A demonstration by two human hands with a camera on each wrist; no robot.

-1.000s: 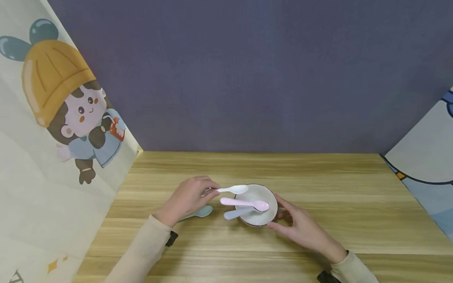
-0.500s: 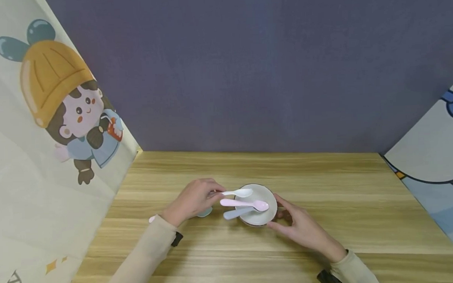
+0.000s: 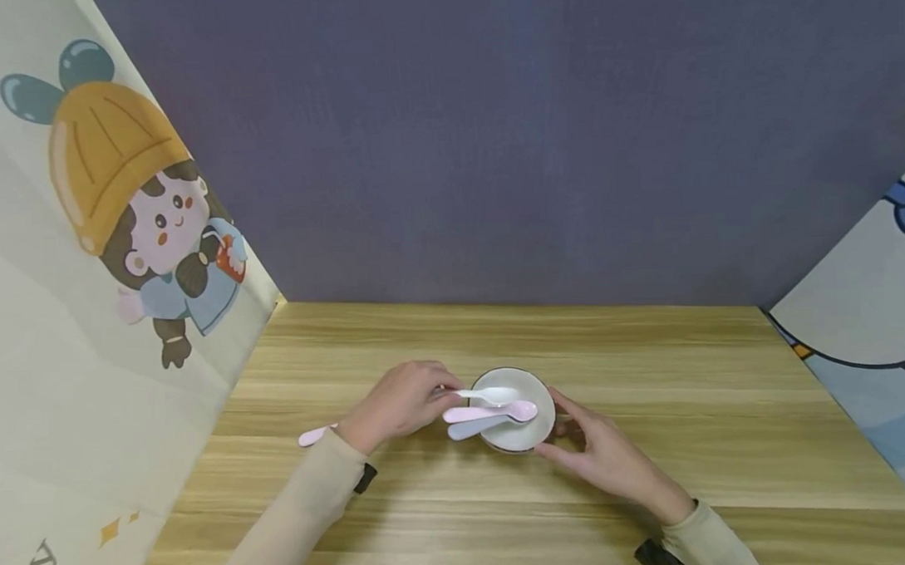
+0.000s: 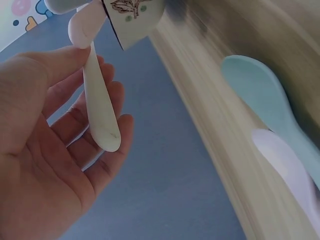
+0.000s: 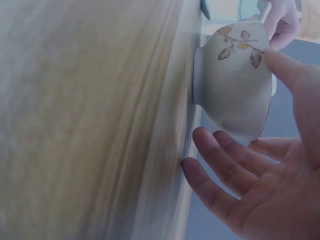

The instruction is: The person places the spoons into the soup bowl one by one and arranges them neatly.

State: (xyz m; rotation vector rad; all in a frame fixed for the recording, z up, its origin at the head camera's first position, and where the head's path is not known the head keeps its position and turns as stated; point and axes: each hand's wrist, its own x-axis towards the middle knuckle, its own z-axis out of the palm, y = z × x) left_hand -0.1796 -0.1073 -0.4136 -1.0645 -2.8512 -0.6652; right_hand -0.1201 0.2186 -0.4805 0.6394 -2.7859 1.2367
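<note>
My left hand [image 3: 404,407] pinches a white spoon [image 4: 101,110] by its handle. The spoon's scoop end lies over the inside of a white bowl [image 3: 516,440] with a dark rim. A pink spoon [image 3: 472,414] and a grey-blue spoon [image 3: 467,429] rest in the bowl, handles jutting out over its left rim. At the bowl's right side, my right hand [image 3: 610,458] holds it, thumb and forefinger at the rim and the other fingers spread below. Brown leaf patterns decorate the bowl's outer wall [image 5: 232,85], which stands upright on the table.
A teal spoon [image 4: 260,87] and a pale lilac spoon [image 4: 282,157] lie on the wooden table beyond my left hand. In the head view a pink handle [image 3: 316,436] pokes out beside the left sleeve. A dark partition [image 3: 508,147] rises behind the table.
My left hand has moved right and slightly nearer, carrying the white spoon further over the bowl. The teal spoon is now hidden in the head view. My right hand and the bowl have stayed put.
</note>
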